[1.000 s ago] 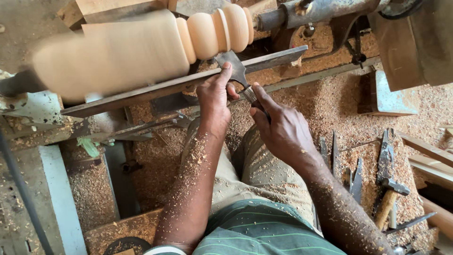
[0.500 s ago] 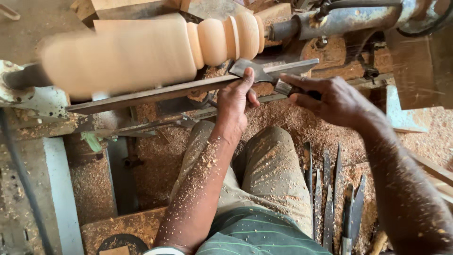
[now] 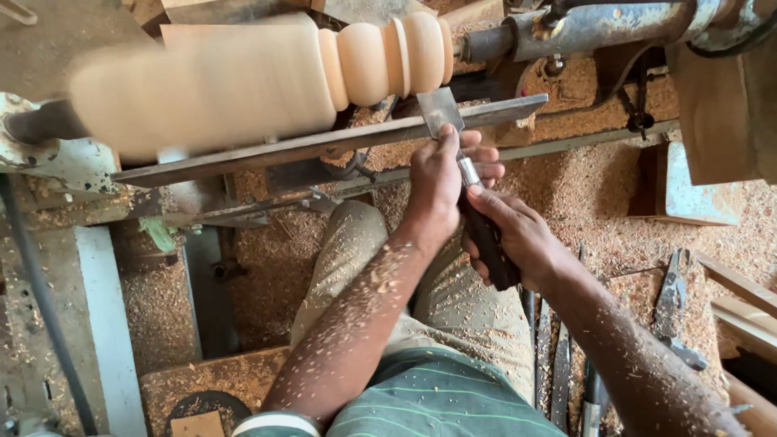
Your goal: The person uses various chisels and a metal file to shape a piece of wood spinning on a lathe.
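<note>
left hand (image 3: pixel 441 174) pinned chisel (image 3: pixel 443 112) blade on tool rest (image 3: pixel 267 152) | right hand (image 3: pixel 518 235) wrapped handle | wooden spindle (image 3: pixel 243 77): right-end beads cut, left length plain

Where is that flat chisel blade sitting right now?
The chisel blade lies across the metal tool rest, upper middle of the head view, just below the turned wooden spindle, pinned by the left hand.

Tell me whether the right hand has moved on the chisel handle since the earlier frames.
Yes. The right hand has come in from the right, judged against the tool rest, and now grips the chisel handle below the left hand.
</note>
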